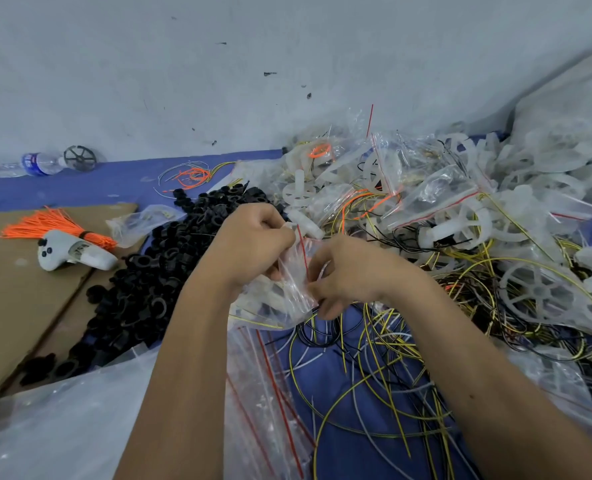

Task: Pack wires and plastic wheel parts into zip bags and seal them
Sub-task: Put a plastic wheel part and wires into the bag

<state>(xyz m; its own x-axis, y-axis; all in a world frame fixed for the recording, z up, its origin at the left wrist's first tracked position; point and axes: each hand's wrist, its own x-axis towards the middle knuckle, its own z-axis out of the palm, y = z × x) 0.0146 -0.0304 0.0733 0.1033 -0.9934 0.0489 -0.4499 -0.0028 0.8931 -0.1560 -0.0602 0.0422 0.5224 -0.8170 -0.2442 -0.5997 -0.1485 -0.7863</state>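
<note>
Both hands [253, 237] [343, 271] pinch the zip bag [289, 271].

Rings [142, 278] lie left of my bag [287, 282], wires [374, 358] in front, packed bags [426, 202] behind right, bottle [34, 164] far left.

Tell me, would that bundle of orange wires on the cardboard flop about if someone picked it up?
Probably only partly. The orange wire bundle is bound by a dark tie at one end, so it should lift as one piece. Its free ends fan out fairly straight, suggesting thin, springy strands. It likely weighs little.
</note>
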